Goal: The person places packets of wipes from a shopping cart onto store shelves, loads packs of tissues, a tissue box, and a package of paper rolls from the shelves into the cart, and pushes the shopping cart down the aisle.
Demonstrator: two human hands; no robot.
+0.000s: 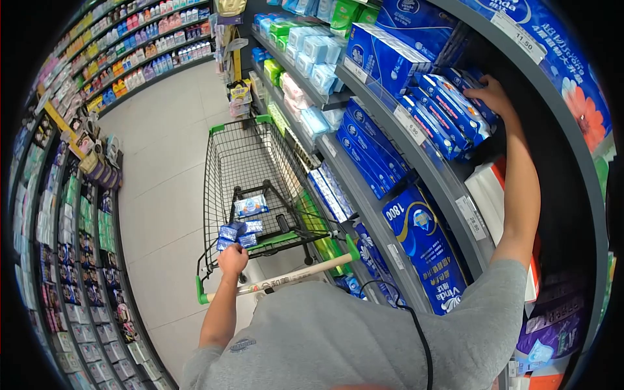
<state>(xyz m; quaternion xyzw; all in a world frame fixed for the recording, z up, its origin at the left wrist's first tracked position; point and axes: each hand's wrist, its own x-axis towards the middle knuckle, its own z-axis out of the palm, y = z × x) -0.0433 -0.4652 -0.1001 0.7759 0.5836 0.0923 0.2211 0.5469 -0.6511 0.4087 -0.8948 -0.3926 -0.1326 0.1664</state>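
My left hand [233, 259] is closed above the near end of the shopping cart [224, 162], its fingers against a bundle of small blue tissue packs [239, 233]. Farther down in the cart lies a white and blue wipes pack [251, 205]. On the right, my right hand [493, 99] reaches into a shelf. Its fingers are bent over a blue tissue pack [460, 79] at the back of a row; part of the grip is hidden. More blue packs with red lettering [445, 107] lie stacked just in front of it.
The cart's handle [305, 272] is close to my body. Shelves of blue tissue boxes [383, 55] and large blue cartons [422, 240] line the right side. A white and red box [487, 195] sits under my right forearm. More stocked shelves [84, 260] stand left of the tiled aisle [156, 162].
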